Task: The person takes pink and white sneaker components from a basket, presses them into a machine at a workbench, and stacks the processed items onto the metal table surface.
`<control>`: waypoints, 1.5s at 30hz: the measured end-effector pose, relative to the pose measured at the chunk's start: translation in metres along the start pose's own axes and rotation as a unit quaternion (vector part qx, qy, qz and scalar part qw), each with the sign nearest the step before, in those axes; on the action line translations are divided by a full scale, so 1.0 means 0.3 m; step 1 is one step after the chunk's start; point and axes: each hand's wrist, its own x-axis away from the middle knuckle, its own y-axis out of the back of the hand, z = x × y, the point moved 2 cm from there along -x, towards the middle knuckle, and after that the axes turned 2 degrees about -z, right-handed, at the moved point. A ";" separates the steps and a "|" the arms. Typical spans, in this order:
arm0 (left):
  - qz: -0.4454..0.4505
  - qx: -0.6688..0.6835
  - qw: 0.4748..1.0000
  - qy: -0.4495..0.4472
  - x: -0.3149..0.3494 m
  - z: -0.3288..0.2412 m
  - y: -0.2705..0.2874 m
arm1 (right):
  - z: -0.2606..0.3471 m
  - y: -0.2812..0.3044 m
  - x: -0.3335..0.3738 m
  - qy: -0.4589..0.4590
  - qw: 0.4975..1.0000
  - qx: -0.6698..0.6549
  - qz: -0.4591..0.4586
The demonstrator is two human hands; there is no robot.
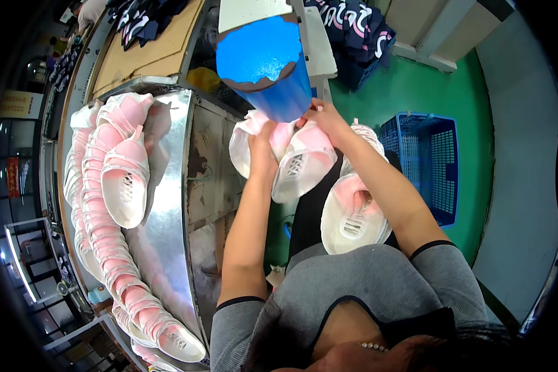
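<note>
Under the lower end of a blue cylindrical machine head (266, 68), I hold pink-and-white shoe uppers. My left hand (264, 147) is closed on the left shoe upper (240, 149), with its fingertips partly hidden behind the pink material. Beside it a second shoe upper (304, 164) hangs with its laced front toward me. My right hand (330, 121) pinches this one near its heel edge, close against the blue cylinder. Another shoe upper (347, 220) rests on my lap under my right forearm, with a further white one (367, 133) partly behind that arm.
Left of me, long nested rows of shoe uppers (102, 204) lie on a shiny metal table (167, 217). A blue plastic basket (456, 167) stands on the green floor (477, 99) at right. Dark blue printed pieces (356, 37) are stacked behind the machine.
</note>
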 end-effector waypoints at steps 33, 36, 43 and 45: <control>0.003 -0.110 0.992 -0.068 0.064 -0.072 0.007 | -0.032 0.008 -0.006 -0.022 0.997 -0.065 0.038; -0.029 -0.036 0.999 -0.008 0.014 -0.022 0.018 | -0.049 0.013 -0.008 -0.026 0.994 -0.099 0.027; -0.073 0.230 0.961 0.134 -0.062 -0.041 0.025 | -0.019 -0.037 -0.110 0.016 0.999 -0.037 -0.022; -0.048 0.303 0.943 0.128 -0.070 0.016 0.188 | 0.021 -0.052 -0.063 0.020 0.992 0.108 -0.056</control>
